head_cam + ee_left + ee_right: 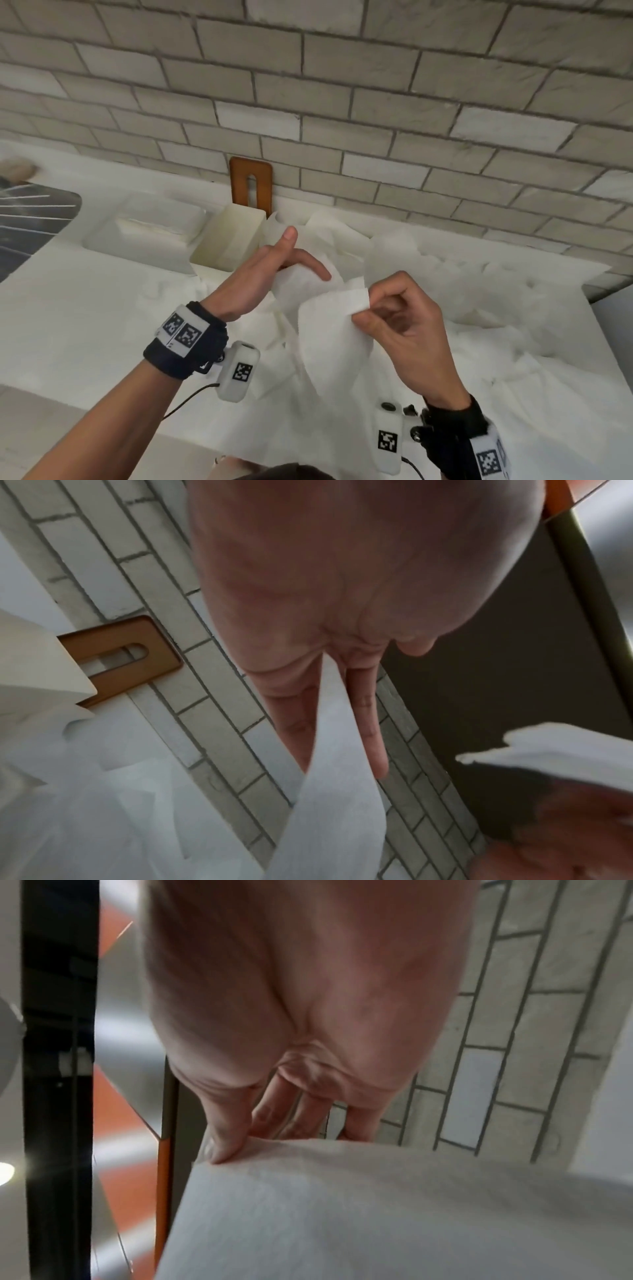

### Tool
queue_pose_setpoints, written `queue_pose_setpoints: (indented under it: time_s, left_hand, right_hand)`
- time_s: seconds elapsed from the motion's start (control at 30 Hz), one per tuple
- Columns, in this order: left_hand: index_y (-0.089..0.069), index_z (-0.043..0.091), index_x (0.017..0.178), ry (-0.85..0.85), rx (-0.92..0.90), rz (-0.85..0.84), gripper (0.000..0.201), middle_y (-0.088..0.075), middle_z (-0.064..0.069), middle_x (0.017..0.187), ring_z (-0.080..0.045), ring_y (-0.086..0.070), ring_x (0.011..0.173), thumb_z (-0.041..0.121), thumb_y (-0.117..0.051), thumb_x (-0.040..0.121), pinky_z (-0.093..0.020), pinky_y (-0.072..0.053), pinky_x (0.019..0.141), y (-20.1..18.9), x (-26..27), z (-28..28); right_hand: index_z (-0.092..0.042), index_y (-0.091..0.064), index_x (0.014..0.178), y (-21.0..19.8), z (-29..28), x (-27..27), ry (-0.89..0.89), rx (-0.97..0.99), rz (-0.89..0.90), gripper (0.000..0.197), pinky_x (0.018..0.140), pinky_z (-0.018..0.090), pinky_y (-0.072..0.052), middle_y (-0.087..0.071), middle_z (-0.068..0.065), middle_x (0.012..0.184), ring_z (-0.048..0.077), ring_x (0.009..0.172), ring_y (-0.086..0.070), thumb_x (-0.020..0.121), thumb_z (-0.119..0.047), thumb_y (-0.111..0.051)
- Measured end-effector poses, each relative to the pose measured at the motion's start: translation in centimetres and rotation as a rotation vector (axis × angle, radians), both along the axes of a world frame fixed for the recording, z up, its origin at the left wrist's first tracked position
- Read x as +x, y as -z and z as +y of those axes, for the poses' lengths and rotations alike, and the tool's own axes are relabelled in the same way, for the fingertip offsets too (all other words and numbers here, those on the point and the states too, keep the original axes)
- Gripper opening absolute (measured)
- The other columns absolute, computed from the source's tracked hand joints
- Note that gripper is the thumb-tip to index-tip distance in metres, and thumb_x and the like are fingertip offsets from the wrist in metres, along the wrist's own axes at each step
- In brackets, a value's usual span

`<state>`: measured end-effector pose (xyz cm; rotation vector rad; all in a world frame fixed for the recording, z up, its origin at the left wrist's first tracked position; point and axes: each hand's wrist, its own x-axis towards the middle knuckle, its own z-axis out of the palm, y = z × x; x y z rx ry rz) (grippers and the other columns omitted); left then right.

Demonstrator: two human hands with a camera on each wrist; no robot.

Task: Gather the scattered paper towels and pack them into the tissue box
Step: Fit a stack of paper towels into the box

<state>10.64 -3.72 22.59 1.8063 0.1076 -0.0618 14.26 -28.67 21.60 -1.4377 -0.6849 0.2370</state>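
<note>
While aloft, towel point(327, 337) in left hand point(265, 274), right hand point(407, 329).

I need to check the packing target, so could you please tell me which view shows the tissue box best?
The head view: the cream tissue box stands at the wall, nearly whole. The left wrist view catches only a corner of the tissue box; the right wrist view shows none.

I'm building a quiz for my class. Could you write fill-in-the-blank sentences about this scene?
The right hand pinches the towel by its ____.
The lid leans against the ____.
The box sits to the ____ of the towel.
Missing: corner; wall; left.
</note>
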Motion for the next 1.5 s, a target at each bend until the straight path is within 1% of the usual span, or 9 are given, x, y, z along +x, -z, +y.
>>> queue_pose_setpoints:
  time_s: [0.2, 0.3, 0.53, 0.73, 0.87, 0.97, 1.07, 1.23, 1.5]
  left_hand:
    - [-0.079, 0.01, 0.096, -0.014, -0.034, -0.069, 0.065, -0.079, 0.002, 0.099, -0.017, -0.072, 0.094, 0.069, -0.052, 0.101, -0.04, -0.049, 0.089, 0.0, -0.1, 3.8]
    - [-0.076, 0.011, 0.094, -0.001, 0.044, -0.149, 0.032, -0.077, 0.003, 0.096, -0.012, -0.071, 0.095, 0.043, -0.076, 0.095, -0.034, -0.051, 0.097, 0.1, -0.3, 7.0]
    - [-0.078, 0.022, 0.097, 0.042, 0.173, -0.221, 0.017, -0.079, 0.013, 0.102, -0.006, -0.073, 0.103, 0.038, -0.072, 0.097, -0.022, -0.05, 0.098, -0.2, -0.3, 14.2]
    - [-0.074, 0.021, 0.099, 0.079, 0.252, -0.271, 0.015, -0.077, 0.01, 0.098, -0.013, -0.072, 0.1, 0.029, -0.064, 0.107, -0.022, -0.051, 0.094, 1.1, 0.7, 20.0]
    - [-0.069, 0.022, 0.101, 0.144, 0.301, -0.293, 0.018, -0.075, 0.008, 0.096, -0.016, -0.071, 0.096, 0.03, -0.056, 0.11, -0.024, -0.052, 0.087, 0.7, 1.2, 22.6]
    - [-0.065, 0.033, 0.096, 0.133, 0.339, -0.271, 0.024, -0.07, 0.004, 0.084, -0.017, -0.065, 0.079, 0.045, -0.049, 0.111, -0.037, -0.05, 0.075, 0.4, 1.4, 24.0]
    - [-0.065, 0.038, 0.102, 0.142, 0.403, -0.237, 0.031, -0.073, 0.0, 0.087, -0.021, -0.068, 0.075, 0.067, -0.053, 0.102, -0.039, -0.056, 0.07, 0.6, 1.9, 25.2]
    - [-0.07, 0.033, 0.111, 0.123, 0.49, -0.288, 0.018, -0.077, 0.015, 0.116, -0.006, -0.07, 0.105, 0.048, -0.065, 0.103, -0.029, -0.054, 0.092, 0.9, 3.7, 27.6]
    - [-0.075, 0.031, 0.099, 0.027, 0.51, -0.338, 0.021, -0.075, 0.024, 0.098, 0.003, -0.069, 0.094, 0.05, -0.077, 0.092, -0.02, -0.049, 0.085, 0.8, 6.1, 32.0]
  right_hand:
    - [-0.021, -0.064, 0.099, 2.5, 5.4, 0.8, 0.137, -0.16, 0.036, 0.017, 0.08, 0.04, -0.057, -0.078, 0.005, 0.089, 0.024, 0.09, -0.077, 0.095, -0.026, -0.081]
    - [-0.018, -0.063, 0.103, 3.5, 8.5, 0.1, 0.221, -0.137, 0.088, 0.017, 0.082, 0.042, -0.057, -0.076, 0.008, 0.09, 0.029, 0.091, -0.076, 0.098, -0.023, -0.079]
    - [-0.016, -0.067, 0.096, 3.2, 17.9, -2.4, 0.482, -0.09, 0.056, 0.014, 0.092, 0.046, -0.062, -0.077, 0.0, 0.097, 0.023, 0.098, -0.076, 0.099, -0.021, -0.08]
    - [-0.008, -0.061, 0.104, 4.1, 23.9, -3.0, 0.429, -0.038, -0.007, 0.009, 0.116, 0.036, -0.047, -0.068, -0.004, 0.142, 0.018, 0.145, -0.055, 0.105, -0.013, -0.068]
    - [-0.013, -0.058, 0.102, 4.1, 28.0, -2.1, 0.488, -0.07, 0.081, 0.011, 0.093, 0.025, -0.052, -0.07, -0.016, 0.101, 0.006, 0.105, -0.069, 0.109, -0.019, -0.064]
    - [-0.016, -0.056, 0.1, 4.3, 30.6, -1.4, 0.59, -0.086, 0.078, 0.012, 0.076, 0.017, -0.047, -0.062, -0.018, 0.083, 0.003, 0.078, -0.06, 0.109, -0.019, -0.064]
    - [-0.019, -0.056, 0.098, 4.1, 32.7, -0.8, 0.673, -0.086, 0.096, 0.014, 0.074, 0.015, -0.046, -0.064, -0.016, 0.084, 0.003, 0.078, -0.061, 0.108, -0.022, -0.064]
    - [-0.019, -0.055, 0.107, 4.6, 34.2, -0.1, 0.704, -0.047, 0.074, 0.018, 0.084, 0.021, -0.051, -0.063, -0.011, 0.094, 0.014, 0.093, -0.064, 0.106, -0.03, -0.069]
    - [-0.016, -0.061, 0.094, 8.1, 36.3, 1.3, 0.42, -0.218, 0.102, 0.023, 0.071, 0.027, -0.053, -0.065, -0.002, 0.089, 0.01, 0.082, -0.065, 0.105, -0.034, -0.071]
